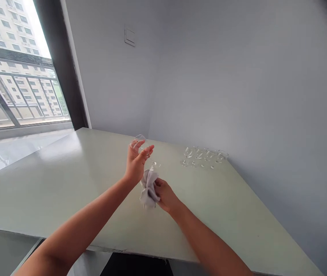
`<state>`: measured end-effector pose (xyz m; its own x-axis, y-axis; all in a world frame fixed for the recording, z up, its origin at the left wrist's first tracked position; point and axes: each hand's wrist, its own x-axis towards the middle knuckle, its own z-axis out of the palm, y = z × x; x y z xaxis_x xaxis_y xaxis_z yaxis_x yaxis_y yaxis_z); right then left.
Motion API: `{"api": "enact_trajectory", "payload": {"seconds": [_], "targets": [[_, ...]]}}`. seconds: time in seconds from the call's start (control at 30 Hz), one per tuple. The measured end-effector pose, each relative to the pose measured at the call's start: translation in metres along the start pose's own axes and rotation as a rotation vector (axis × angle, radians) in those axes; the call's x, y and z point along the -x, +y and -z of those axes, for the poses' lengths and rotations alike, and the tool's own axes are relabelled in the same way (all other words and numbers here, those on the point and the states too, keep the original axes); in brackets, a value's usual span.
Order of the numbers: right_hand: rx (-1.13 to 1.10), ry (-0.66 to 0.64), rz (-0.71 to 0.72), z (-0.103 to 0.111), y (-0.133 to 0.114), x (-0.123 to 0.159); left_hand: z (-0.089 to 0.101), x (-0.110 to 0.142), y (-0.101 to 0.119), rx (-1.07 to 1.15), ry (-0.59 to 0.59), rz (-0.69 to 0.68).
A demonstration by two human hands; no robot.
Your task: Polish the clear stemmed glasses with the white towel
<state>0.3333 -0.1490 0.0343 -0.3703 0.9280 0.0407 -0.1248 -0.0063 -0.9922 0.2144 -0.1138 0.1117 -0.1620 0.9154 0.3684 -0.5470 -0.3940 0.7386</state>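
Note:
My left hand [136,159] is wrapped round the bowl of a clear wine glass [139,138], held tilted above the table. The glass's foot points down and to the right, close to the cloth. In my right hand [165,193] is a crumpled light grey cloth [149,189], pinched between thumb and fingers and hanging down. The cloth sits just below the foot of the glass; whether they touch I cannot tell.
Several clear stemmed glasses [199,155] stand in a group at the back right of the pale table [94,184], near the grey wall [238,84]. A window [22,76] with a railing is at the left. The table's front edge runs below my forearms.

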Motion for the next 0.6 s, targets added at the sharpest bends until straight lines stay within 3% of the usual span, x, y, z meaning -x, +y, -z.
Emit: {"api": "enact_trajectory", "payload": {"seconds": [0.1, 0.2, 0.3, 0.47, 0.53, 0.6], "targets": [[0.684, -0.086, 0.085, 0.021, -0.008, 0.009, 0.013, -0.007, 0.0, -0.125, 0.037, -0.064], [1.148, 0.079, 0.206, 0.041, -0.029, 0.011, 0.022, -0.007, -0.008, -0.24, 0.032, -0.043], [1.157, 0.294, 0.337, 0.046, -0.046, 0.004, 0.013, 0.003, -0.023, -0.302, -0.04, -0.027], [1.004, 0.285, 0.329, 0.04, -0.043, -0.009, -0.021, 0.023, -0.047, -0.44, -0.238, 0.02], [0.913, 0.339, 0.318, 0.05, -0.033, -0.011, -0.024, 0.026, -0.05, -0.588, -0.331, 0.008], [0.821, 0.44, 0.268, 0.074, -0.023, -0.011, -0.015, 0.028, -0.05, -0.766, -0.416, -0.002]]}}
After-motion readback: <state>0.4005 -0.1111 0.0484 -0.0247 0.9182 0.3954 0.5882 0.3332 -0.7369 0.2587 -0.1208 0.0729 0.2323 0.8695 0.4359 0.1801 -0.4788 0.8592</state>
